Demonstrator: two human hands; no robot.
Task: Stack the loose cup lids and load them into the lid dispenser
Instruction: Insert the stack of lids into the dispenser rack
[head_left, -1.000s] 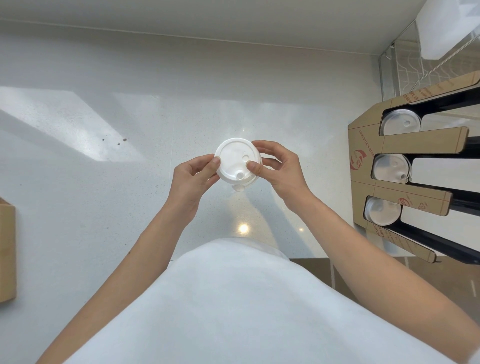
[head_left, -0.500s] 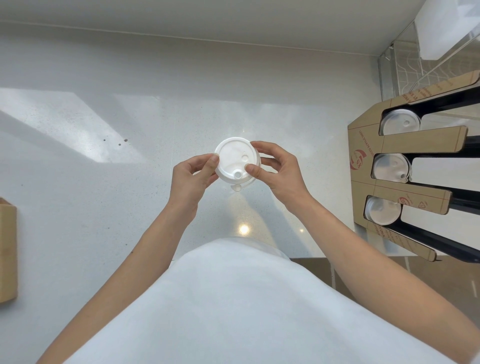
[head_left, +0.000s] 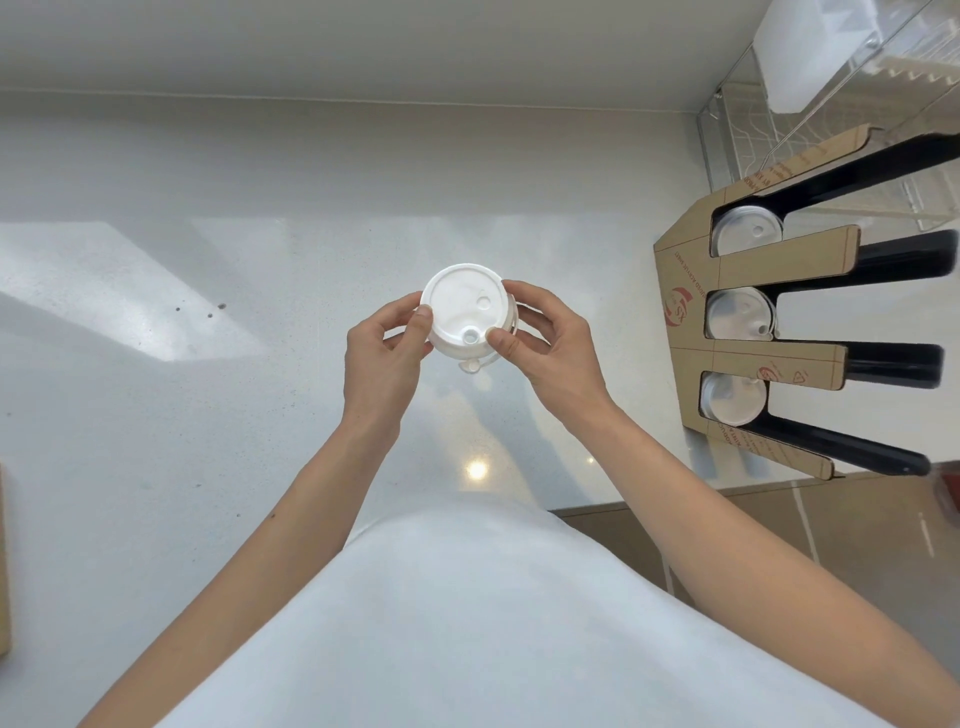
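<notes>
I hold a small stack of white cup lids above the white counter, top face towards me. My left hand pinches its left rim with the thumb on top. My right hand grips the right rim, thumb near the sip hole. A small tab hangs under the stack. At the right stands the brown cardboard lid dispenser with three slots. Lids show in the far slot, the middle slot and the near slot.
The white counter stretches left and behind my hands, with a few dark specks. A brown cardboard piece sits at the left edge. A clear acrylic rack stands behind the dispenser. Brown floor shows past the counter's front edge.
The lid stack has shifted very slightly left and away from me between my fingers. Both hands keep their grip, and the dispenser is unchanged.
</notes>
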